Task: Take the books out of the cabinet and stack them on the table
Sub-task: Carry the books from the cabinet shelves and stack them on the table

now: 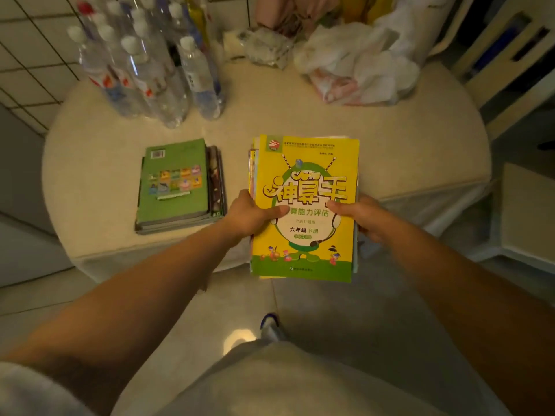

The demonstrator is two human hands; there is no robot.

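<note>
A person holds a bundle of books (304, 205), topped by a yellow workbook, at the center of the frame, partly over the near edge of a round, pale tabletop (270, 112). The left hand (252, 214) grips the bundle's left edge, thumb curled onto the cover; the right hand (360, 216) clamps the right edge likewise. To the left lies a stack of books (177, 187) with a green cover on top. Clear plastic bottles (156, 67) crowd the upper left; crumpled plastic bags (354, 67) sit at upper right.
</note>
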